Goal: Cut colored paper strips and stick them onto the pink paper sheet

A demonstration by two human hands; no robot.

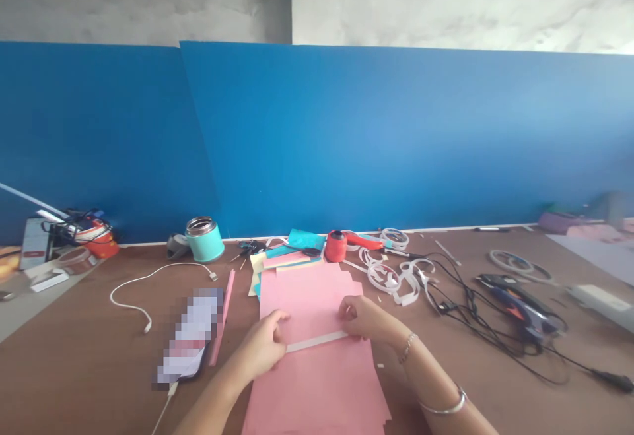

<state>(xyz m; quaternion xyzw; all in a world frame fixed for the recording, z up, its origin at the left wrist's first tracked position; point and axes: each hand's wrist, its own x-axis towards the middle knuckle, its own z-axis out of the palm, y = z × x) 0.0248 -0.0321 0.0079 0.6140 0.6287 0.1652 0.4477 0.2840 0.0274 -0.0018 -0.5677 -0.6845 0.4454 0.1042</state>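
Observation:
A narrow white strip (317,342) runs across a stack of pink paper sheets (317,389) in front of me. My left hand (267,344) pinches the strip's left end at the left side of the stack. At the other end, my right hand (357,316) has its fingers closed on the strip, near the right edge of the paper. Between the hands the strip looks straight, tilted slightly up to the right. Whether it touches the paper along its length I cannot tell.
Left of the paper lie a phone (191,336), a thin pink strip (222,316) and a white cable (148,276). A teal flask (205,240) and a red spool (335,247) stand behind. Coiled white strips (391,276), black cords (470,309) and a dark handheld tool (525,309) lie right.

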